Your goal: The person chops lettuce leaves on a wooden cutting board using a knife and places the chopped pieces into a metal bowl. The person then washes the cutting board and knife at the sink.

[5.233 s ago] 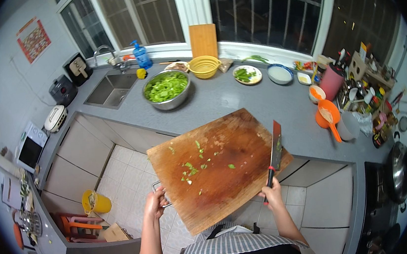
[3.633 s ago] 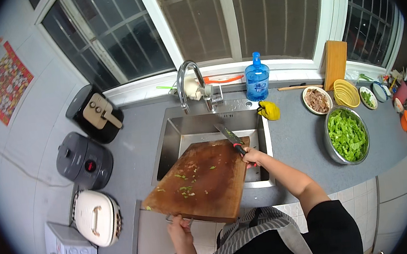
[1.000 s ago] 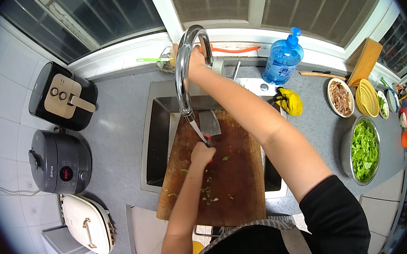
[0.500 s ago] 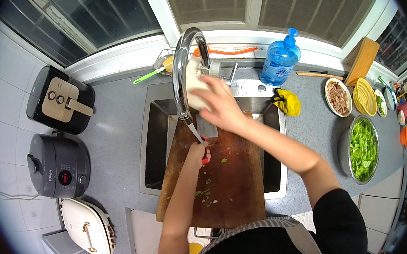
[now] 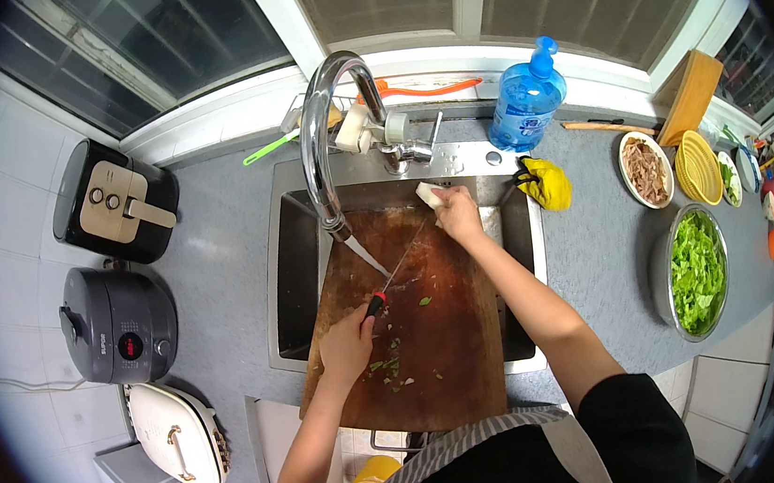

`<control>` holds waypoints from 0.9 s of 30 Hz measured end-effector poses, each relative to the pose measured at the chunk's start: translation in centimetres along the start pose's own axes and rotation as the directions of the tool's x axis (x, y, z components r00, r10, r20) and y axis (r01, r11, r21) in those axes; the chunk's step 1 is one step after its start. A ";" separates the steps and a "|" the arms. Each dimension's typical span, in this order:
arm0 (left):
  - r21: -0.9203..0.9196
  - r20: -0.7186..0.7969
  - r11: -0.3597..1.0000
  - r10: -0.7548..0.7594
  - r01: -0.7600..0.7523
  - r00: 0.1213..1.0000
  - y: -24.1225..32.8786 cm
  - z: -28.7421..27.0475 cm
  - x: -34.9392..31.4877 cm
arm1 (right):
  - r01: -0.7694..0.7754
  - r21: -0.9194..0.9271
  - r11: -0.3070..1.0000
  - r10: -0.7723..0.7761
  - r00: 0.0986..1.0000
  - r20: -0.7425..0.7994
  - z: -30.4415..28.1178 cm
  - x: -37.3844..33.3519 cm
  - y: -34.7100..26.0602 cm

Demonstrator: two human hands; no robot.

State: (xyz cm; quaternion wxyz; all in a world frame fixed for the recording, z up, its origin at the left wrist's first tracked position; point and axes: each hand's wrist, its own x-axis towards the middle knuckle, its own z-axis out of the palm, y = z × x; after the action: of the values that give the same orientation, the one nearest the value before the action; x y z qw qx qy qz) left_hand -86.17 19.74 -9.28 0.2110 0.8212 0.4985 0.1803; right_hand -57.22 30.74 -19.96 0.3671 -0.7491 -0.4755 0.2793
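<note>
My left hand [image 5: 348,342] is closed round the black and red handle of a kitchen knife [image 5: 376,303]. Its blade, seen nearly edge-on, slants up and to the right across the wooden cutting board [image 5: 451,357]. Water from the curved chrome faucet [image 5: 319,168] runs down beside the blade. Toward the board's far end, my right hand [image 5: 460,215] grips a small white sponge [image 5: 429,195], close to the blade's far end. The board lies over the steel sink [image 5: 296,284], with scraps of green leaf [image 5: 387,366] scattered on it.
Behind the faucet sits a pale block [image 5: 355,132]. A blue pump bottle [image 5: 524,109] and yellow cloth [image 5: 546,184] stand right of the sink. Further right are a bowl of lettuce [image 5: 698,275] and a plate of meat [image 5: 646,173]. Appliances, including a dark cooker [image 5: 117,322], line the left.
My right hand has come down from beside the faucet toward the board's far end, now with the sponge visible in it. My left hand has drawn nearer with the knife, whose blade has turned.
</note>
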 end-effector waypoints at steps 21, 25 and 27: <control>0.304 -0.009 0.942 0.149 -0.139 0.989 1.6 -1.3 2.4 | 0.179 -0.376 0.909 -0.212 0.976 -0.049 2.8 -3.4 -0.6; 0.232 -0.098 0.972 0.061 -0.037 0.993 -0.2 -3.1 0.0 | -0.031 -0.142 0.989 0.013 0.992 -0.126 -2.4 -2.4 1.0; 0.203 -0.145 0.977 -0.037 0.067 0.989 -1.6 -4.4 -1.0 | -0.276 0.397 0.876 0.194 0.952 0.235 -2.9 -3.8 -0.6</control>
State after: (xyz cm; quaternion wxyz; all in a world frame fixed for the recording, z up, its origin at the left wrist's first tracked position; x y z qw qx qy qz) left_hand -90.06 20.29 -6.48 0.0931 0.8107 0.5496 0.1791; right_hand -56.73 26.60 -17.55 0.4379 -0.6736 -0.3409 0.4881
